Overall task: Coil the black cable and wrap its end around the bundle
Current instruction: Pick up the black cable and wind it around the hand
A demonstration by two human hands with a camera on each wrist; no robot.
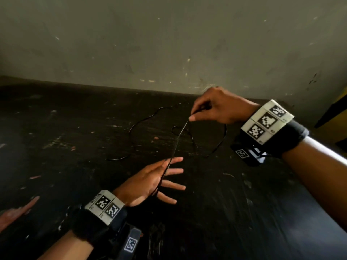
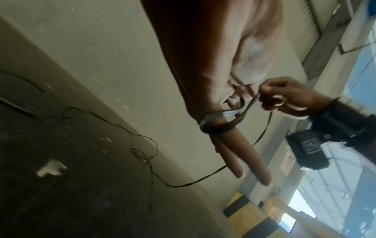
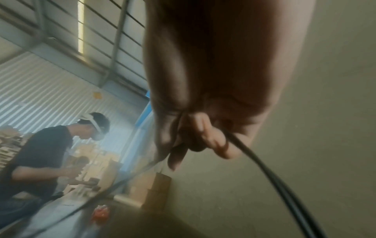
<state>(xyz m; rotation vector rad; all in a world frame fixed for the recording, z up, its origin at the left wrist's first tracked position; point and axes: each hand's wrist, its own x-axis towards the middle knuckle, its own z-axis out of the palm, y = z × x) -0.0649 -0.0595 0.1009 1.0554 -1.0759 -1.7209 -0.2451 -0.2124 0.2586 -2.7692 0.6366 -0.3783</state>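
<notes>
The thin black cable (image 1: 223, 136) lies in loose loops on the dark table (image 1: 65, 147). One stretch runs taut from my right hand down to my left hand. My left hand (image 1: 172, 177) is held low with straight, spread fingers, and several turns of cable (image 2: 215, 124) are wound around them. My right hand (image 1: 193, 117) is raised at the back right and pinches the cable between thumb and fingers. In the right wrist view the right hand (image 3: 183, 145) has its fingers curled on the cable (image 3: 274, 177), which trails off downward.
A scuffed grey wall (image 1: 169, 44) rises just behind the table. A yellow and black object (image 1: 336, 117) stands at the right edge. A white scrap (image 2: 50, 167) lies on the table. In the right wrist view, another person (image 3: 40, 153) works in the background.
</notes>
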